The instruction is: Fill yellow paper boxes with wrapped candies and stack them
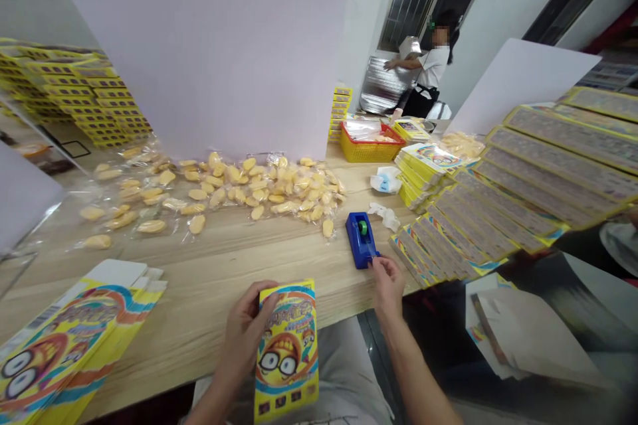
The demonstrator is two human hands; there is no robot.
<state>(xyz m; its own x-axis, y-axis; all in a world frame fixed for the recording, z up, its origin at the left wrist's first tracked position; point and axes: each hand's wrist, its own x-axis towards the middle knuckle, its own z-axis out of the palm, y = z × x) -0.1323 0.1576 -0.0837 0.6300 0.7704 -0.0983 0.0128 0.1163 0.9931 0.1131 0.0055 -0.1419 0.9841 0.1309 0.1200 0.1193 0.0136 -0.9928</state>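
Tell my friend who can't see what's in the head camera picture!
A person's left hand holds a yellow cartoon box, and the right hand is at a blue tape dispenser on a wooden table. Many wrapped yellow pieces lie beyond.

My box is yellow with orange and blue curved bands, my tape dispenser is deep blue, and the surface shows pale brown wood grain.
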